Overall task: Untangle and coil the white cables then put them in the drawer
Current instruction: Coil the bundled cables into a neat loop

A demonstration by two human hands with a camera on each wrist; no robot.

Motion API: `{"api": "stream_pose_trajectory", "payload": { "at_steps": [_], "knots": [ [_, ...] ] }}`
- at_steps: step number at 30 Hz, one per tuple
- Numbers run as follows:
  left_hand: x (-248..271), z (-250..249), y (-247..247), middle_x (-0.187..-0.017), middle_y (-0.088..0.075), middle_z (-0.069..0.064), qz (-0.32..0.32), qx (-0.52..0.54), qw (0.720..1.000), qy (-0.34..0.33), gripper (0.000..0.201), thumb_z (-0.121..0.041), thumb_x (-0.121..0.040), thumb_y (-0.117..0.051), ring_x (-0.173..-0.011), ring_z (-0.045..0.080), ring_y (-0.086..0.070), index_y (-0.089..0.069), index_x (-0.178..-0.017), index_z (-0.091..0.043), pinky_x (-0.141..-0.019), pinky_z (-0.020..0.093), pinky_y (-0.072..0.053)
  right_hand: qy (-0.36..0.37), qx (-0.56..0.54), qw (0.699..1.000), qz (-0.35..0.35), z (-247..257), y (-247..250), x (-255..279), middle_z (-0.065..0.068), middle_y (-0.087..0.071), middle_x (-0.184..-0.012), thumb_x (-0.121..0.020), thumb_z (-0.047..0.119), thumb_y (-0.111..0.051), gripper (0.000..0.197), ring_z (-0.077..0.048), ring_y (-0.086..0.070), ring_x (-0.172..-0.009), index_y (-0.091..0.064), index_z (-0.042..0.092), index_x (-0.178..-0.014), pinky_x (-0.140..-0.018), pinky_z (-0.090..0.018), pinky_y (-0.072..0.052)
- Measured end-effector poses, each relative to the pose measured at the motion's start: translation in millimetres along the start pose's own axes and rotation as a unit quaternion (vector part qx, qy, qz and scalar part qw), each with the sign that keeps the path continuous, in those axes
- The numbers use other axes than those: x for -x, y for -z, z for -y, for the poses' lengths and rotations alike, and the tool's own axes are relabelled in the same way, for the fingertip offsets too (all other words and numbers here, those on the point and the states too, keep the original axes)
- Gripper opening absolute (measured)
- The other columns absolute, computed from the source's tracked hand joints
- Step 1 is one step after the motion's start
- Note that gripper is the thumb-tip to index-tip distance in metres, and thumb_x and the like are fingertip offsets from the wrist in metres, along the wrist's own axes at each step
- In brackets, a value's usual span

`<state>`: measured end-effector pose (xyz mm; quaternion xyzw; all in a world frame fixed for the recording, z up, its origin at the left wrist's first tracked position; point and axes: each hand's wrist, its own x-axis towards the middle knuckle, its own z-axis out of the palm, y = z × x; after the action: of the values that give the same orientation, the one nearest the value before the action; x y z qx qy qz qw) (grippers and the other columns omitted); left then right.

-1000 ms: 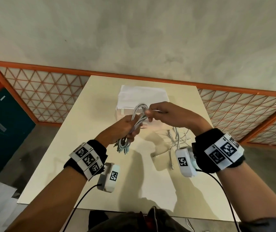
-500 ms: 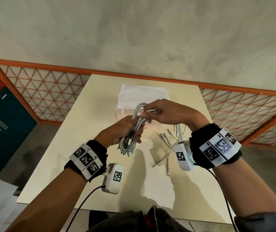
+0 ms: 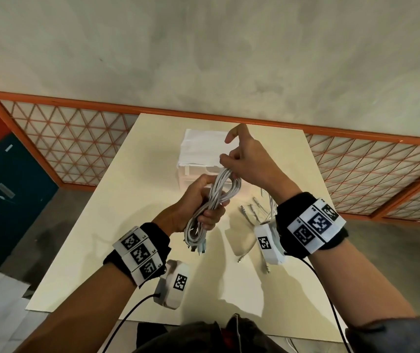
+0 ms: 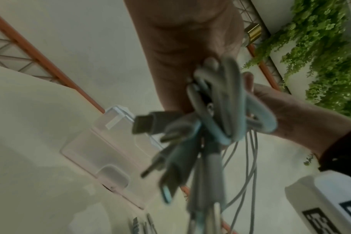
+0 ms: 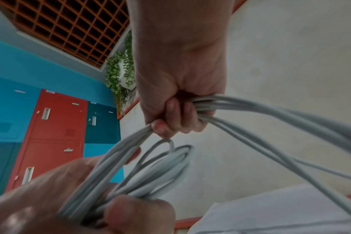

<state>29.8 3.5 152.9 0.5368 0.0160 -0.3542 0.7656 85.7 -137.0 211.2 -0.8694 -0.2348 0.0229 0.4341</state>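
Two hands over table (image 3: 117, 225), both hands' fingers clamped on white cables (image 3: 219, 192), plugs seemingly dangling

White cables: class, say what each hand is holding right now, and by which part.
Both hold the same bundle of white cables. The left hand grips its middle; the right hand grips the top loop end. Plugs dangle below.

The right hand (image 3: 248, 161) has risen and moved farther from the body, now over the near edge of the white box (image 3: 198, 149), with its forefinger lifted off; its grip has shifted to the top loop of the cables (image 3: 214, 200). The coil has been drawn out longer and more upright. The left hand (image 3: 198, 205) has turned, its grip lower on the bundle.
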Motion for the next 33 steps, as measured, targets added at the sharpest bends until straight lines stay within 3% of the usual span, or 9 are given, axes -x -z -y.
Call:
{"api": "stream_pose_trajectory", "payload": {
  "at_steps": [7, 10, 13, 15, 18, 21, 23, 28, 33],
  "knots": [
    [-6, 3, -7, -0.041, -0.028, 0.0, -0.071, -0.098, 0.993, -0.005, 0.086, -0.081, -0.077, 0.003, -0.031, 0.01, -0.019, -0.044, -0.058, -0.012, -0.038, 0.015, -0.023, -0.016, -0.014, 0.999, -0.024, -2, -7, -4, -0.016, -0.058, -0.055, -0.08, 0.002, -0.056, 0.032, -0.026, -0.048, -0.046, -0.033, 0.013, -0.1, -0.052, -0.028, -0.039],
    [-6, 1, -12, -0.041, -0.029, -0.001, -0.059, -0.125, 0.99, -0.017, 0.086, -0.085, -0.07, -0.002, -0.032, 0.012, -0.02, -0.043, -0.06, -0.01, -0.038, 0.017, -0.024, -0.006, 0.0, 0.999, -0.049, -5, -7, -6, -0.015, -0.06, -0.053, -0.081, 0.01, -0.064, 0.036, -0.023, -0.051, -0.042, -0.034, 0.011, -0.102, -0.053, -0.029, -0.043],
    [-3, -2, -14, -0.043, -0.025, -0.002, -0.076, -0.194, 0.977, -0.045, 0.058, -0.065, -0.09, -0.033, -0.034, 0.012, -0.02, -0.042, -0.065, -0.013, -0.04, 0.019, -0.026, 0.018, 0.072, 0.995, -0.073, -12, -8, -9, -0.008, -0.057, -0.051, -0.079, 0.034, -0.071, 0.048, -0.014, -0.047, -0.042, -0.035, 0.012, -0.103, -0.05, -0.03, -0.039],
    [-4, -2, -14, -0.043, -0.025, -0.001, -0.094, -0.211, 0.971, -0.057, 0.044, -0.041, -0.098, -0.035, -0.034, 0.013, -0.019, -0.041, -0.066, -0.013, -0.041, 0.02, -0.026, 0.017, 0.154, 0.983, -0.093, -17, -9, -10, -0.002, -0.055, -0.052, -0.081, 0.05, -0.064, 0.048, -0.015, -0.049, -0.05, -0.035, 0.016, -0.1, -0.05, -0.029, -0.035],
    [-5, -6, -10, -0.042, -0.025, -0.001, -0.117, -0.166, 0.975, -0.09, 0.041, -0.033, -0.099, -0.03, -0.033, 0.013, -0.019, -0.042, -0.065, -0.012, -0.042, 0.022, -0.025, -0.011, 0.191, 0.976, -0.101, -29, -2, -7, 0.004, -0.05, -0.053, -0.088, 0.063, -0.042, 0.046, -0.023, -0.048, -0.058, -0.041, 0.016, -0.085, -0.059, -0.033, -0.036],
    [-4, -13, 0, -0.039, -0.025, -0.003, -0.141, -0.095, 0.978, -0.122, 0.04, -0.033, -0.098, -0.033, -0.03, 0.01, -0.019, -0.045, -0.067, -0.011, -0.041, 0.023, -0.024, -0.039, -0.01, 0.999, -0.034, -50, 5, -1, 0.008, -0.042, -0.053, -0.095, 0.058, -0.031, 0.059, -0.015, -0.041, -0.055, -0.045, 0.007, -0.066, -0.064, -0.031, -0.037],
    [-4, -15, 3, -0.039, -0.025, -0.004, -0.147, -0.076, 0.977, -0.136, 0.039, -0.032, -0.098, -0.034, -0.03, 0.01, -0.019, -0.046, -0.067, -0.012, -0.041, 0.023, -0.025, -0.031, -0.11, 0.993, -0.006, -60, 2, 5, 0.01, -0.036, -0.056, -0.1, 0.048, -0.028, 0.054, -0.008, -0.034, -0.053, -0.044, 0.007, -0.069, -0.059, -0.022, -0.034],
    [-10, -19, 8, -0.04, -0.029, -0.007, -0.172, -0.017, 0.967, -0.186, 0.041, -0.035, -0.099, -0.035, -0.03, 0.008, -0.023, -0.045, -0.067, -0.013, -0.04, 0.019, -0.031, 0.0, -0.082, 0.997, -0.006, -70, -16, 15, 0.001, -0.044, -0.056, -0.102, 0.04, -0.022, 0.043, -0.011, -0.045, -0.054, -0.057, 0.015, -0.098, -0.062, -0.023, -0.041],
    [-19, -15, 6, -0.051, -0.034, -0.003, -0.163, -0.074, 0.952, -0.25, 0.04, -0.04, -0.097, -0.044, -0.038, 0.01, -0.032, -0.045, -0.066, -0.015, -0.047, 0.024, -0.039, -0.029, -0.125, 0.992, 0.016, -55, -37, 21, 0.004, -0.041, -0.056, -0.103, 0.037, -0.025, 0.036, -0.006, -0.041, -0.05, -0.059, 0.025, -0.105, -0.054, -0.022, -0.039]
  ]
}}
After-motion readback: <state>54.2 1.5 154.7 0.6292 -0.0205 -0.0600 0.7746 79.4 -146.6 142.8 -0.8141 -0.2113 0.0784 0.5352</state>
